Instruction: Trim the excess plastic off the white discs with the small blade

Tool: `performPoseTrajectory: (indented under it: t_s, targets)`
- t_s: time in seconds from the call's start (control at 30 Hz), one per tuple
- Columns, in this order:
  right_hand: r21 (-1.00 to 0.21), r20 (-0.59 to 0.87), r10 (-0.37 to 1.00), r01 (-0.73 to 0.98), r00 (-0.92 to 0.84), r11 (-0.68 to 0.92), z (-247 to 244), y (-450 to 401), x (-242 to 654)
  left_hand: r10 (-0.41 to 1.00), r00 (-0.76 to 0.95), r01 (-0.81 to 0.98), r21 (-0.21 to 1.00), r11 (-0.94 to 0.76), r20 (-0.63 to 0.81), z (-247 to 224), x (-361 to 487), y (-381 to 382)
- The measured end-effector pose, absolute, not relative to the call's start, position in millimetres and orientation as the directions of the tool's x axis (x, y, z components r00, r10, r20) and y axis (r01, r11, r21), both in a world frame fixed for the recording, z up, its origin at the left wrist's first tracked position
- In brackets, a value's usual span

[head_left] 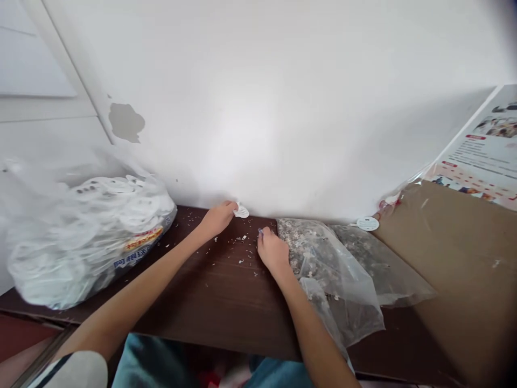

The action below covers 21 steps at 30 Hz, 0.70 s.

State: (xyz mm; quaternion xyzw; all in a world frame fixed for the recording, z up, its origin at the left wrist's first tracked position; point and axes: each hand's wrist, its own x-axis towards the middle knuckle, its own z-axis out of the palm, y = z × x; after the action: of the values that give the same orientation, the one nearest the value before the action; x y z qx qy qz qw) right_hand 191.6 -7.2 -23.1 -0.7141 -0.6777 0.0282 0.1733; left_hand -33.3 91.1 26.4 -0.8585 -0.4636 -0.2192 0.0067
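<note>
Pinching a thin white disc (241, 211) in my left hand (218, 220), right up at the wall (283, 108), while my right hand (273, 250) stays apart from it, its fingertips (263, 236) closed on a tiny blue bit (260, 231) I can barely make out. Pale crumbs (242, 253) scatter over the dark wooden table (226, 312) between my hands. Just to the right, a crinkly clear bag of speckled scraps (319, 258) slumps against a second bag (375, 258), with another white disc (367, 223) just behind them. Far left, a bulging plastic sack of white cut-outs (92, 242) sits against the back, probably to leave the middle free for my hands. A brown cardboard sheet (456, 258) leans in on the right.
</note>
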Motion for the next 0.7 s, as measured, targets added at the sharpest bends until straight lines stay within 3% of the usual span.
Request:
performPoseTrajectory:
  t_s: [0.2,0.33,0.5,0.7]
  targets:
    - [-0.633,0.281,0.947,0.772,0.156,0.06,-21,0,214,0.842,0.435,0.845,0.177,-0.504,0.318,-9,-38,83]
    - [-0.66,0.338,0.934,0.736,0.113,0.15,-27,2,219,0.825,0.451,0.83,0.18,-0.528,0.34,-21,-38,83]
    - [-0.636,0.36,0.926,0.756,0.116,0.153,-29,0,216,0.774,0.505,0.754,0.242,-0.611,0.382,-31,-48,86]
    - [-0.778,0.393,0.887,0.602,0.241,0.181,-22,1,228,0.76,0.532,0.718,0.277,-0.639,0.375,-30,-58,85]
